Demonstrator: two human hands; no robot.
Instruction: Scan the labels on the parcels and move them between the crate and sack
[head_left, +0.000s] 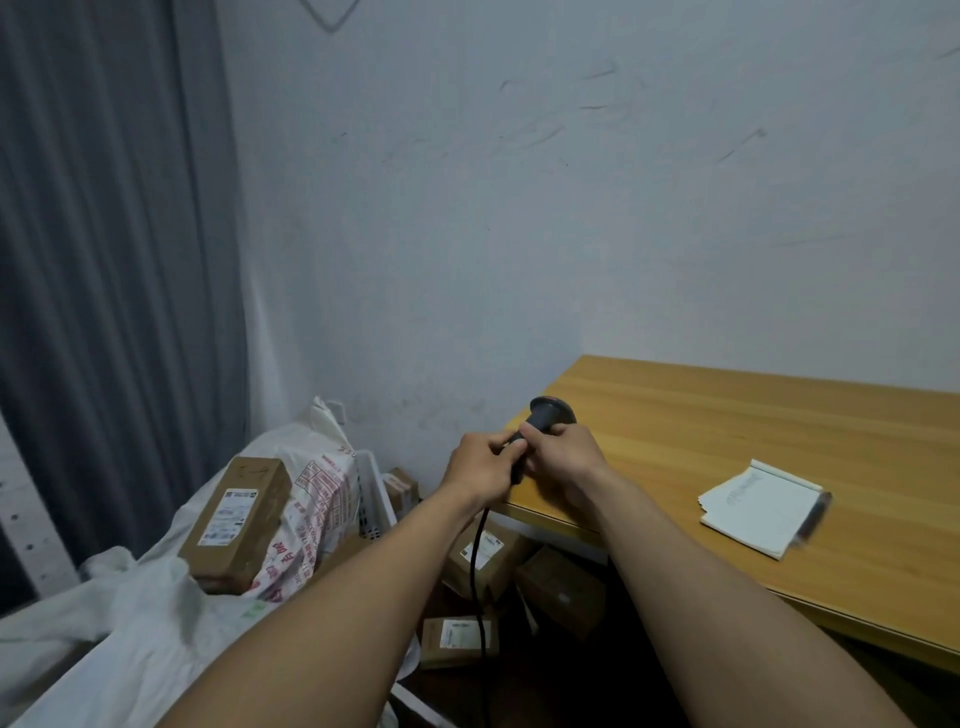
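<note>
Black scanner (543, 413) at table (727, 441) corner, left hand (480, 467) and right hand (566, 452) both clamped on it; likely pre-scan; next: aim at parcel (234, 519) left of table.

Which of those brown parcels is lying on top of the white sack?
The big parcel at far left, label up; the other parcels sit lower beside the table.

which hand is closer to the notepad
Right. The right hand, gripping the scanner, sits over the table corner left of the notepad; the left hand holds it farther left, off the table.
</note>
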